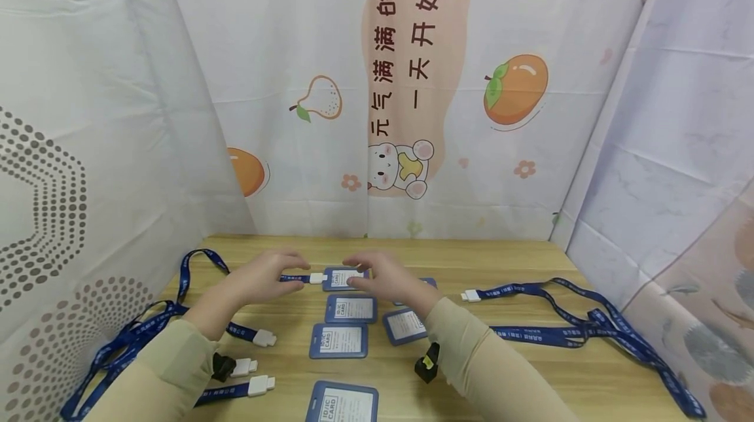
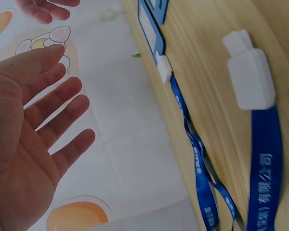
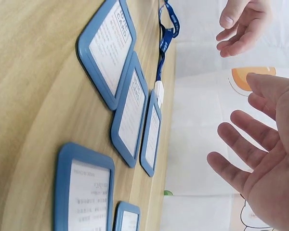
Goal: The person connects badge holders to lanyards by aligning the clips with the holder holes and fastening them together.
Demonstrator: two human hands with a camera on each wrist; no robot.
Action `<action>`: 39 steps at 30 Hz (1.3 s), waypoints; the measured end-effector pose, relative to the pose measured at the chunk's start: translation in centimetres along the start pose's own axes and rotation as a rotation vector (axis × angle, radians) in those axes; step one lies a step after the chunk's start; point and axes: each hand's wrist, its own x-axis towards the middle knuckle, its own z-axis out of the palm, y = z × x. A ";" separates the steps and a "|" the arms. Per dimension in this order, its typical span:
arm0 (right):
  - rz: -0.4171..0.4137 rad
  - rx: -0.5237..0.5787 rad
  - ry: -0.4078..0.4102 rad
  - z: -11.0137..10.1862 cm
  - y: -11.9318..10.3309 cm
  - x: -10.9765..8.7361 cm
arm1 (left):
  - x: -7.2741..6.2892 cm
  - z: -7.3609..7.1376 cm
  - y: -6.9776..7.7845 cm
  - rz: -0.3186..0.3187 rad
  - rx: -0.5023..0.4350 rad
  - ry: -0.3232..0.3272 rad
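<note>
Left hand [image 1: 265,275] hovers left of far badge holder [image 1: 340,279], right hand [image 1: 389,281] above its right end; both loose, fingers spread. Blue lanyard [image 1: 294,278] with white clip [image 1: 317,278] meets holder's left edge; other badge holders [image 1: 351,309] lie nearer and right of it.

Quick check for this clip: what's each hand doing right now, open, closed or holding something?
Left hand: open, fingers spread, holding nothing.
Right hand: open, fingers spread, holding nothing.

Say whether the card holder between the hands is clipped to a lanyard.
Apparently clipped: the lanyard's white clip meets the card holder; the fastening isn't discernible.
</note>
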 end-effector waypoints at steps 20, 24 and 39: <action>-0.039 0.045 -0.100 2.1 -1.1 0.1 | -3.7 0.5 -1.9 -0.104 -0.014 -0.083; -0.031 0.050 -0.106 2.6 -1.2 0.1 | -4.1 0.6 -2.1 -0.113 -0.014 -0.112; -0.071 -0.026 -0.121 3.8 -1.8 0.2 | -5.6 1.1 -3.0 -0.193 -0.068 -0.204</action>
